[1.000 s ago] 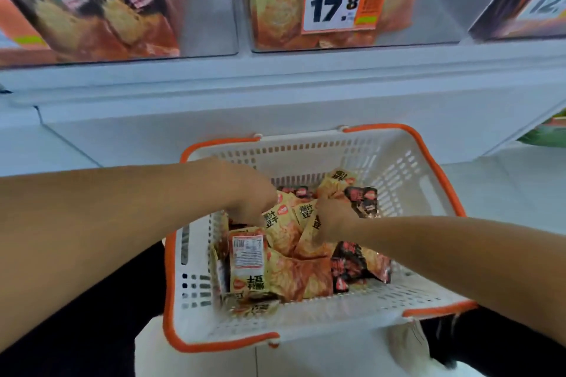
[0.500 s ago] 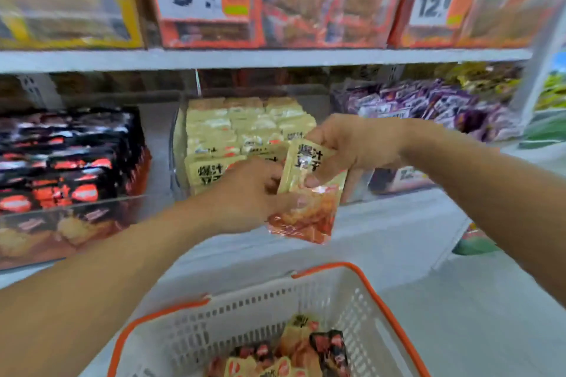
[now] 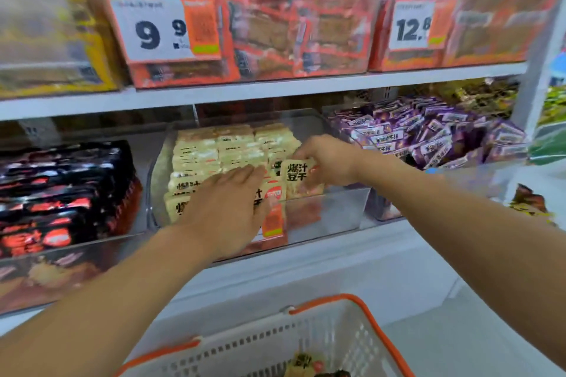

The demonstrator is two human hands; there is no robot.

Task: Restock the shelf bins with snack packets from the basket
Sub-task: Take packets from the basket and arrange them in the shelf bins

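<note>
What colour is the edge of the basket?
Orange, running round the white basket's rim; the head view, the only one, shows it.

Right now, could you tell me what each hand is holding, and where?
Right hand pinches a yellow packet by its upper right edge; left hand lies flat, holding nothing.

Bright even light; motion blur, wide-angle bending at edges.

We have the basket [image 3: 361, 333] below, in front of the shelf [image 3: 275, 90]. On the lower level, the middle bin [image 3: 337, 211] sits between the left bin [image 3: 92, 248] and right bin [image 3: 382, 211]; packets [image 3: 232, 144] fill it.
</note>
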